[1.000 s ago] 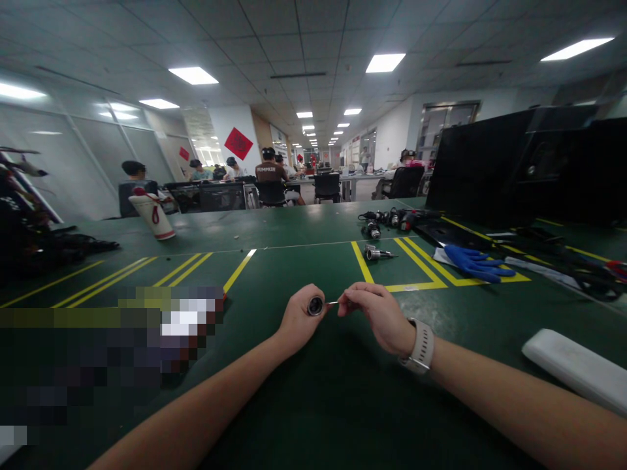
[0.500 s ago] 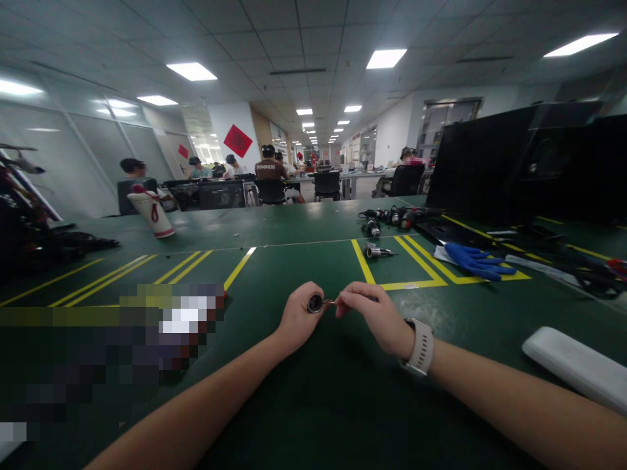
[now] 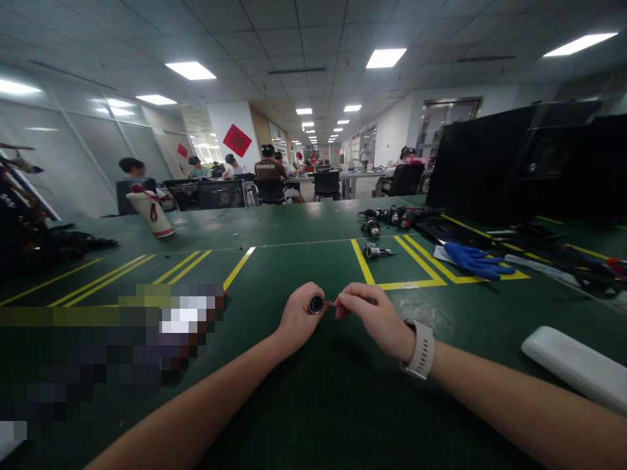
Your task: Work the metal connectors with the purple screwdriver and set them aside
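My left hand is closed around a dark cylindrical metal connector, its round open end facing up toward me. From the right, my right hand pinches a thin metal piece that reaches across to the left fingers beside the connector. A dark end of what may be the same piece shows behind the right knuckles; most of it is hidden by the fingers. Further back on the green table, a similar metal connector with a pointed end lies inside a yellow taped outline.
Several dark metal parts lie at the back right, near a blue glove. A white rounded case is at the right, black monitors behind. A tilted white container stands back left. People sit at desks beyond.
Almost nothing differs. Both hands keep the same grip and place, with only a slight shift of the right wrist.
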`<state>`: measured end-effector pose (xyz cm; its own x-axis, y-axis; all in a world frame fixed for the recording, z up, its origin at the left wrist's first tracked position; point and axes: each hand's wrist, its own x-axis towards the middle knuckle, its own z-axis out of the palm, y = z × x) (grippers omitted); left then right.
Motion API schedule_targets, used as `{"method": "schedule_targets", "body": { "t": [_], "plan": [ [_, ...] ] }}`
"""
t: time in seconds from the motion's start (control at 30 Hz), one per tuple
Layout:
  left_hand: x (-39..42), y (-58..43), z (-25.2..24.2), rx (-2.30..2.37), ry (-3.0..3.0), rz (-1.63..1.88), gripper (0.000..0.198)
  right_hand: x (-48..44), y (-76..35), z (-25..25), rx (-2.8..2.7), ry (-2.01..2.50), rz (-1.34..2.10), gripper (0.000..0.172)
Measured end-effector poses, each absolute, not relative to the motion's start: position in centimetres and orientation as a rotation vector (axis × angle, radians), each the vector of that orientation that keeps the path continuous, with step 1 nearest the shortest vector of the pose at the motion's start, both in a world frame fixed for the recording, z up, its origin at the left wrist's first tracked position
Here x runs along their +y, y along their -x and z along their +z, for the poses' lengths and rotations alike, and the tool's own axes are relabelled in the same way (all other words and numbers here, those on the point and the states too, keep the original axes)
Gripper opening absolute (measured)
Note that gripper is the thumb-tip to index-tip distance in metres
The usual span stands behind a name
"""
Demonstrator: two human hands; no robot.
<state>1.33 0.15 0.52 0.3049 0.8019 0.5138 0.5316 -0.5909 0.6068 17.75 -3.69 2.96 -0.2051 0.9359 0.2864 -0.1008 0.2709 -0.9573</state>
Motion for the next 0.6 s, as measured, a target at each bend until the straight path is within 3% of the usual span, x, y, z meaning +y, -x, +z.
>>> {"method": "schedule_targets", "body": {
  "t": [0.33, 0.6],
  "plan": [
    [0.5, -1.1, 0.2, 1.161, -2.202, 1.208, 0.013, -3.0, -17.5, 1.5, -1.249, 0.798, 1.278, 0.019],
    [0.5, -1.3, 0.3, 1.127, -2.154, 1.227, 0.014, -3.5, -17.7, 2.4, -1.384, 0.766, 1.17, 0.018]
  ]
}}
